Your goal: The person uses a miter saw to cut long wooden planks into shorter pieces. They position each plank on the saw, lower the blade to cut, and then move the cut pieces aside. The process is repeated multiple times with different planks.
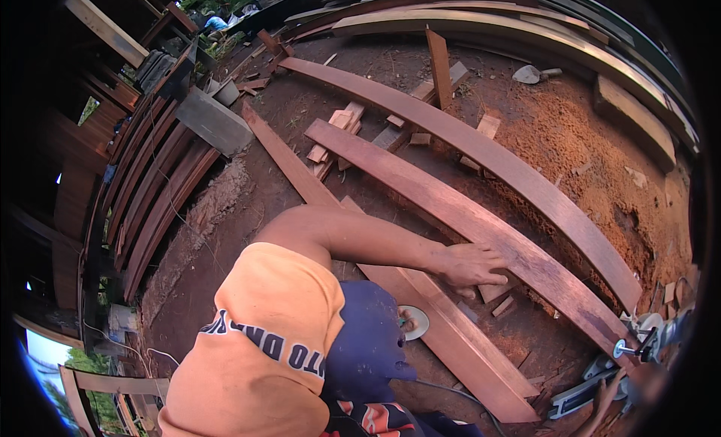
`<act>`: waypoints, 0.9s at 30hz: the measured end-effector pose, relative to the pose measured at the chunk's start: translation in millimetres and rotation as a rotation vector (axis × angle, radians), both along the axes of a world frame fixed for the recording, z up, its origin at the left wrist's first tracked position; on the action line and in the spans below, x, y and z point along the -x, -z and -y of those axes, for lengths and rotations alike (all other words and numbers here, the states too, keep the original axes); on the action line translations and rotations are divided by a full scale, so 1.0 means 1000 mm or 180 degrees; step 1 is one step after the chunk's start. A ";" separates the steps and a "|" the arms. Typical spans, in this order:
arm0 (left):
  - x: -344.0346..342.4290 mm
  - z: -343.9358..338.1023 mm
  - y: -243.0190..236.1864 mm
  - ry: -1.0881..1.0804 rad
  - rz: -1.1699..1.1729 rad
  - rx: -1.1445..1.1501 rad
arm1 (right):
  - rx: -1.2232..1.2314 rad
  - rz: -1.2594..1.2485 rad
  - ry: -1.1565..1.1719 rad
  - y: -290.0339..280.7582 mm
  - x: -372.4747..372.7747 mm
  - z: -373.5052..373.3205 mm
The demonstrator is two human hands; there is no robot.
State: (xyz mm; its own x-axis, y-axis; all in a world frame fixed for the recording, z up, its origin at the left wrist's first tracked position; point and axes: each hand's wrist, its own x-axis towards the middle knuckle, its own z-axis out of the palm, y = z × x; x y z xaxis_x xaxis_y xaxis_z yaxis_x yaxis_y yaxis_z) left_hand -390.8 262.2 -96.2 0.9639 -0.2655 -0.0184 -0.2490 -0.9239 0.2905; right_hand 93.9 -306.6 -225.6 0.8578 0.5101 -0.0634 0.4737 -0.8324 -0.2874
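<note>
My left hand [473, 266] lies palm down on the near edge of a long reddish-brown plank [405, 174], fingers stretched over its face. The plank slants from upper left to lower right. Its lower end meets a grey-blue power tool [657, 339] with a round-headed screw clamp [622, 348] and metal rails. Beside those rails is a bare forearm with a hand [610, 388]; I cannot tell whose it is, and its fingers are unclear. Closer to me, a pale round disc [414, 326] rests against another plank [466, 369], partly hidden by dark blue cloth [368, 324].
Beyond lies another long plank [481, 148], with an upright board [439, 69] nearby. A trowel [529, 74] sits by orange sawdust [556, 137]. Stacked boards [169, 189] fill the left; offcuts [342, 129] lie under the planks. A dark cable [458, 392] runs across the ground.
</note>
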 end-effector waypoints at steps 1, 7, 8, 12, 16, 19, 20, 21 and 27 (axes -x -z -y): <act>0.037 -0.018 0.001 -0.0502 0.0116 0.0148 | -0.0045 -0.0051 -0.0371 -0.013 -0.001 -0.008; 0.254 -0.140 0.038 -0.4168 0.0847 -0.0137 | 0.0378 -0.2513 -0.1001 -0.129 0.116 -0.128; 0.280 -0.166 0.045 -0.4694 0.0943 -0.0262 | 0.0539 -0.2315 -0.1263 -0.148 0.143 -0.165; 0.343 -0.234 0.066 -0.5659 0.0440 -0.0635 | 0.0985 -0.0729 -0.2949 -0.207 0.240 -0.300; 0.354 -0.229 0.089 -0.4253 -0.0264 -0.0198 | 0.1291 -0.0716 -0.3347 -0.214 0.303 -0.390; 0.352 -0.204 0.105 -0.3736 -0.0374 -0.0500 | 0.0929 -0.0676 -0.3838 -0.183 0.345 -0.424; 0.351 -0.205 0.106 -0.3776 -0.0274 -0.0469 | 0.0915 -0.0697 -0.3987 -0.172 0.357 -0.429; 0.351 -0.203 0.106 -0.3723 -0.0445 -0.0523 | 0.0889 -0.0728 -0.4113 -0.162 0.368 -0.433; 0.346 -0.196 0.097 -0.3712 -0.1447 -0.0390 | 0.0121 0.0179 -0.4187 -0.154 0.371 -0.455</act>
